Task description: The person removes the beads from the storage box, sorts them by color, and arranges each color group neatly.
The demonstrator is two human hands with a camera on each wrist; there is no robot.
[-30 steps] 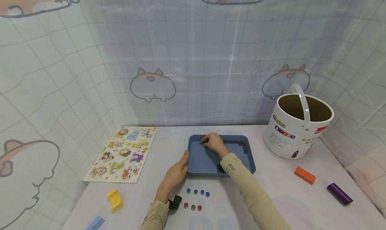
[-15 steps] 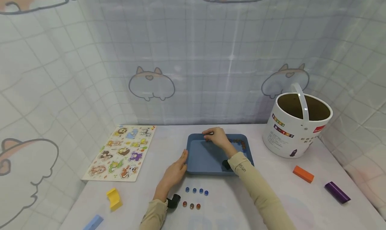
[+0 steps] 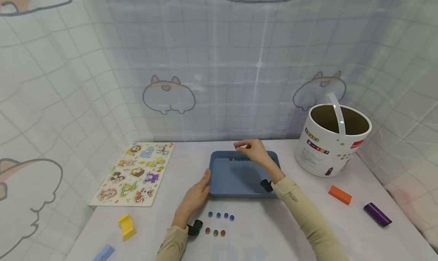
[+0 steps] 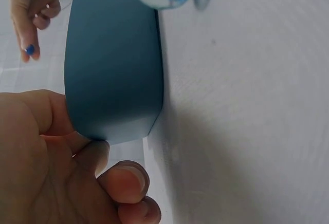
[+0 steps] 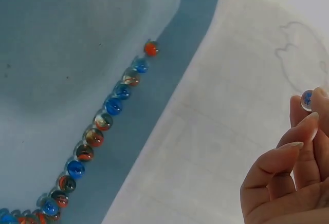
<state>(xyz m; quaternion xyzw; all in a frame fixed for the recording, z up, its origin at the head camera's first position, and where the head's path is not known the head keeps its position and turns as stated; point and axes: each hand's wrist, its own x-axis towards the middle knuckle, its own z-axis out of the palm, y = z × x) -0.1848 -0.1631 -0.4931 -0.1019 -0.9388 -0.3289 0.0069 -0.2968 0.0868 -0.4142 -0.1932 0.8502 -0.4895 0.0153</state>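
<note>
The left hand point(image 3: 195, 195) rests with relaxed fingers against the left wall of the blue tray point(image 3: 226, 181), steadying it. Over the tray's far rim, the right hand point(image 3: 254, 151) pinches a small clear marble point(image 5: 307, 100) with a blue swirl. It is lifted above the row of marbles point(image 5: 97, 131) lining the tray's far wall.

Blue marble point(image 5: 307, 99) pinched, prob. above tray point(image 3: 239, 186)

In the head view the right hand point(image 3: 256, 151) hides part of the marble row point(image 3: 239, 158), the held marble point(image 5: 307, 99) is too small to see there, and the light blue block point(image 3: 103, 253) is cut off by the lower edge.
</note>
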